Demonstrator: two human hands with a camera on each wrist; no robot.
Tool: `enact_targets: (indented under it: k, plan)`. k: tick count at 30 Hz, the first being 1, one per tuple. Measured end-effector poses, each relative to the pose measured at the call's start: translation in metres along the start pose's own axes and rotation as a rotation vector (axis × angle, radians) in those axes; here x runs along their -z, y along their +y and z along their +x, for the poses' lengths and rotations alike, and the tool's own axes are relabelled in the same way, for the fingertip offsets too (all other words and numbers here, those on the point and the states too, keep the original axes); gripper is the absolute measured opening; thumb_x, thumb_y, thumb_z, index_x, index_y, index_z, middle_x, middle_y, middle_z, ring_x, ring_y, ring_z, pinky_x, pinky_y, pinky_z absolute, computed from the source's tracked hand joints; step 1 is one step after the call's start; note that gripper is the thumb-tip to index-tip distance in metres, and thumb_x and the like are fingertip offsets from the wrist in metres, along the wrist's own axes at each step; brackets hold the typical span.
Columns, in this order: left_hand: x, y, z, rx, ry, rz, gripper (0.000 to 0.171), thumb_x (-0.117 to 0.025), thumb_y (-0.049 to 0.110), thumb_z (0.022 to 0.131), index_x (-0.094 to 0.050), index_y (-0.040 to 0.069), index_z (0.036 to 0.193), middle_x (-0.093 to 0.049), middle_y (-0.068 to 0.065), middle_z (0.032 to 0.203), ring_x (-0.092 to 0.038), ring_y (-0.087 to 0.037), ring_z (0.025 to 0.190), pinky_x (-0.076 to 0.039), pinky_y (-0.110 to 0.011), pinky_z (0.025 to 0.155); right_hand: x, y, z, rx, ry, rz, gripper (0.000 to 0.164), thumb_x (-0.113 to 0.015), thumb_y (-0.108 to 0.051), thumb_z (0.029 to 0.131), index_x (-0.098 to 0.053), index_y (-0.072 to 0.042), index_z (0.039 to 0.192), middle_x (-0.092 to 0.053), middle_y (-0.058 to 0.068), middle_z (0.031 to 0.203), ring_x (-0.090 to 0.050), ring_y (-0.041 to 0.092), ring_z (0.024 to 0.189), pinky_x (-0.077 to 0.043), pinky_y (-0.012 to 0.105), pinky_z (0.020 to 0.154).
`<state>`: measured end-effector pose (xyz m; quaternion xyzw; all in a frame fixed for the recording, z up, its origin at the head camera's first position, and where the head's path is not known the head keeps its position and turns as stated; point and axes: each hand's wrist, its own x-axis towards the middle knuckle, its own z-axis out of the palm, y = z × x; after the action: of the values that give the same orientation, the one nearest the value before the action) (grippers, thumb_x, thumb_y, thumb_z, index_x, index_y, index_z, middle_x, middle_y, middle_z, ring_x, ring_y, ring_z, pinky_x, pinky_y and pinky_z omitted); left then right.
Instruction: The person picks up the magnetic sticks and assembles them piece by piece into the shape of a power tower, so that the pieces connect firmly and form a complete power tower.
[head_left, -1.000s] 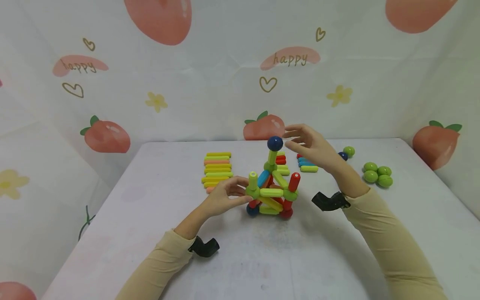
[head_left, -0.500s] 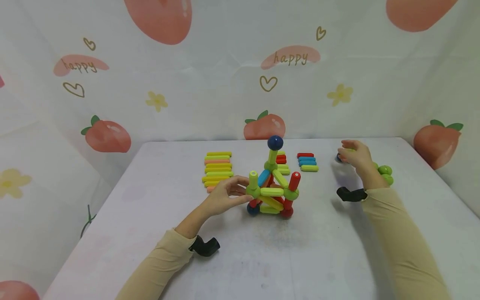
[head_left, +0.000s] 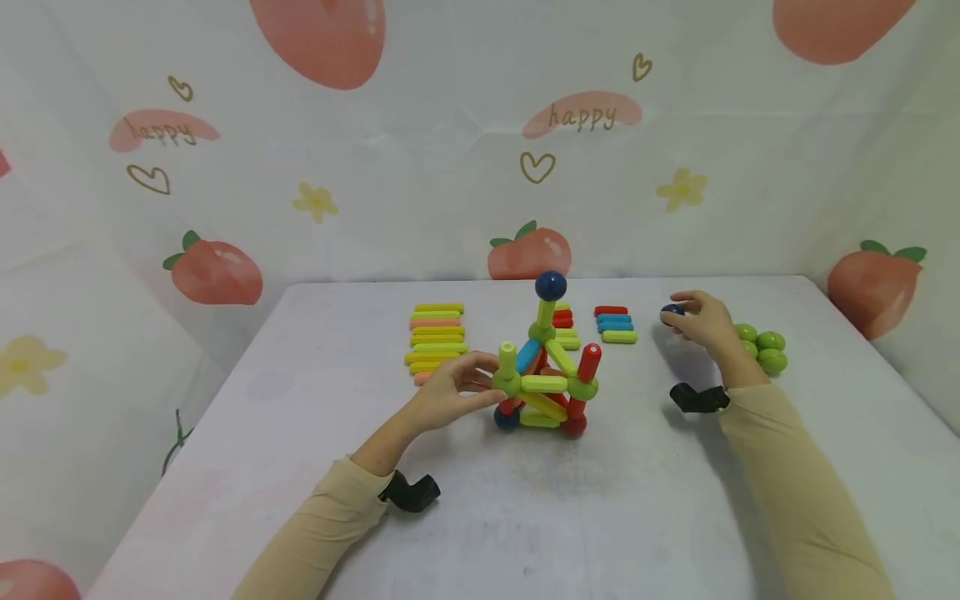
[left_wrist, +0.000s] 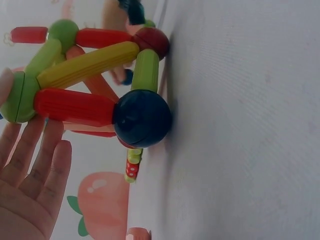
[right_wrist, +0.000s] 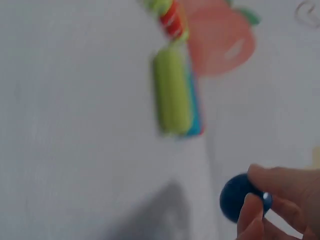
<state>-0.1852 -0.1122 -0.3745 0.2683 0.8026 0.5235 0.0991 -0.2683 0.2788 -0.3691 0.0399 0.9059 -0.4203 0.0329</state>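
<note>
A frame of coloured magnetic rods and balls (head_left: 543,384) stands on the table, with a dark blue ball (head_left: 551,286) topping its tallest rod. My left hand (head_left: 452,393) steadies it at the left, thumb and fingers on either side of a green ball (left_wrist: 20,97). Below that, a red rod (left_wrist: 75,106) runs to a dark blue corner ball (left_wrist: 142,118) on the tabletop. Off to the right, my right hand (head_left: 705,323) pinches a loose dark blue ball (right_wrist: 239,197) between thumb and fingers, above its shadow.
Several green balls (head_left: 770,340) lie right of my right hand. A column of yellow, green and orange rods (head_left: 437,336) lies at the left. Short red, blue and green rods (head_left: 615,323) lie behind the frame's right side. A printed cloth (head_left: 420,167) hangs behind the table.
My right hand has gone from beside the frame's top ball to the loose balls at the right. It has gripped a dark blue one and shifted slightly left. My left hand stays put.
</note>
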Motion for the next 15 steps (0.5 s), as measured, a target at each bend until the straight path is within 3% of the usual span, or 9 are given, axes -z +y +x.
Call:
enact_targets:
  k: [4,7,12,15]
  plan:
    - [0.000,0.000,0.000,0.000,-0.004,-0.009,0.042,-0.068,0.015,0.085,-0.053,0.002,0.122,-0.058,-0.016,0.120,-0.062,-0.025,0.103,-0.052,-0.031,0.092,-0.001,-0.031,-0.017,0.097,-0.056,0.063,0.065,-0.054,-0.042,0.091,-0.034,-0.005,0.141,-0.042,0.026,0.139,-0.056,0.003,0.074,-0.046,0.013,0.067]
    - [0.000,0.000,0.000,-0.008,-0.009,-0.013,0.041,-0.068,0.015,0.085,-0.053,0.002,0.122,-0.058,-0.016,0.120,-0.062,-0.026,0.103,-0.052,-0.031,0.092,-0.004,-0.056,-0.037,0.191,-0.082,0.102,0.058,-0.054,-0.042,0.092,-0.039,-0.011,0.138,-0.048,0.018,0.133,-0.054,0.008,0.071,-0.046,0.017,0.067]
    - [0.000,0.000,0.001,-0.007,-0.009,-0.013,0.042,-0.068,0.015,0.085,-0.053,0.001,0.122,-0.058,-0.016,0.120,-0.062,-0.026,0.104,-0.051,-0.031,0.092,-0.009,-0.087,-0.073,0.414,-0.159,0.245,0.032,-0.056,-0.023,0.093,-0.050,-0.020,0.124,-0.055,-0.005,0.112,-0.049,0.011,0.057,-0.044,0.022,0.056]
    - [0.000,0.000,0.001,-0.002,-0.010,-0.013,0.043,-0.068,0.016,0.085,-0.053,0.001,0.122,-0.058,-0.017,0.120,-0.061,-0.027,0.104,-0.051,-0.031,0.092,-0.011,-0.095,-0.087,0.564,-0.246,0.361,0.031,-0.054,-0.006,0.092,-0.054,-0.021,0.119,-0.059,-0.009,0.104,-0.047,0.012,0.055,-0.042,0.022,0.051]
